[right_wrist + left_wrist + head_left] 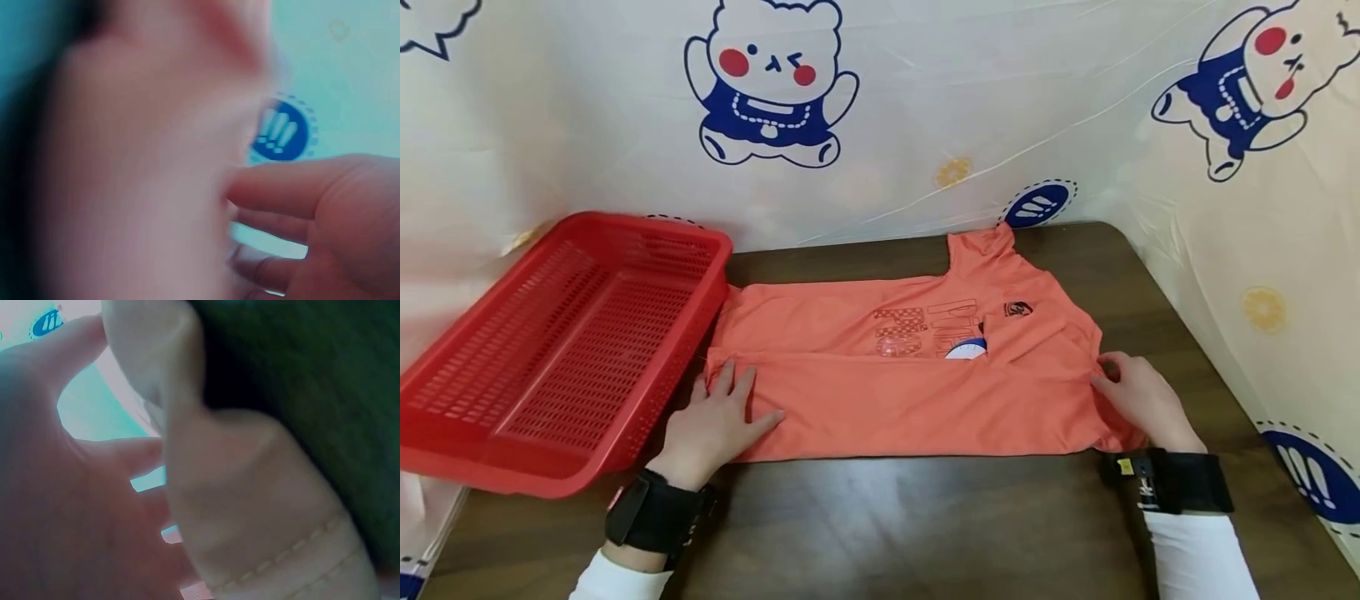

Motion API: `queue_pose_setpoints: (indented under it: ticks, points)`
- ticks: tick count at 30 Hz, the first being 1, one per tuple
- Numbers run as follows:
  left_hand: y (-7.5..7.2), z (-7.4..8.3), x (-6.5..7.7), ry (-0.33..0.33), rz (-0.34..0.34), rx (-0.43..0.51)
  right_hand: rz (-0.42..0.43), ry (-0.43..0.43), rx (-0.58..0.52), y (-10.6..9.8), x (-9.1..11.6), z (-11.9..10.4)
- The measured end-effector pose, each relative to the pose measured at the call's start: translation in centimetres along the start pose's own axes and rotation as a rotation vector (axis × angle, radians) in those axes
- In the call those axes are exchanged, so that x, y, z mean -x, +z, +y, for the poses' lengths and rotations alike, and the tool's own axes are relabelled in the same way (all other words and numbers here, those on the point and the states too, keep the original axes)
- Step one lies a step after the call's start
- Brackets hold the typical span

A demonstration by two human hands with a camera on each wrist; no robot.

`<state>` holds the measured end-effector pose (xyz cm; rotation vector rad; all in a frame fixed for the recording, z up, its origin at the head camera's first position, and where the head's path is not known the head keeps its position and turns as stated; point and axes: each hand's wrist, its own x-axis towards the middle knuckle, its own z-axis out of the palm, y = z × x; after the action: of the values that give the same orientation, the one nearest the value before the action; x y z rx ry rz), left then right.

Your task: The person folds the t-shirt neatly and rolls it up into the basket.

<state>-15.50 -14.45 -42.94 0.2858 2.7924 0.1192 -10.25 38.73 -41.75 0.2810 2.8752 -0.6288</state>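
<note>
An orange T-shirt (880, 400) lies sideways on the table, its hem to the left and its shoulders to the right. The near side is folded over the middle, covering part of the printed front; the far sleeve (981, 250) sticks out at the back. My left hand (711, 429) rests on the hem end with its fingers spread. At the shoulder end my right hand (1146, 404) pinches the shirt's edge between thumb and fingers. Blurred cloth (156, 187) fills much of the right wrist view, beside the fingers. A stitched hem (275, 550) shows close up in the left wrist view.
A red plastic basket (613, 450) with slotted sides stands at the left, close beside the shirt's hem. Behind the brown wooden table (910, 525) hangs a pale sheet (917, 100) with cartoon bears, which also runs along the right side.
</note>
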Motion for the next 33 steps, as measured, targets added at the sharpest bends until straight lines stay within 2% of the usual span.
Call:
queue_pose_setpoints:
  ticks: [4, 12, 15, 18, 22, 26, 29, 33]
  points:
    - [-0.1, 0.0, 0.0, -0.015, -0.014, 0.009, 0.01, 0.006, -0.021, -0.7, -1.5, -1.9]
    - [-0.1, 0.0, 0.3, -0.017, -0.011, -0.02, -0.053, 0.008, -0.065, -0.6, -5.6, -4.7]
    - [-0.1, 0.2, 0.3, -0.03, 0.009, -0.024, -0.053, 0.018, -0.094, -0.7, -6.5, -5.2]
    - [-0.7, 0.8, 0.1, -0.043, 0.064, -0.057, -0.032, 0.004, -0.119, -0.8, -7.3, -5.5]
    - [-2.0, 4.0, -0.9, -0.005, 0.136, -0.142, 0.007, 0.007, -0.144, -0.9, -7.8, -4.9]
    - [-3.0, 9.4, -2.2, 0.079, 0.198, -0.158, 0.062, 0.003, -0.186, -0.4, -8.6, -4.9]
    - [-3.2, 14.1, -3.8, 0.176, 0.201, -0.094, 0.099, -0.017, -0.208, 0.0, -9.0, -5.0]
    - [-3.2, 19.7, -6.2, 0.32, 0.139, 0.037, 0.114, -0.028, -0.209, 0.4, -9.1, -4.8]
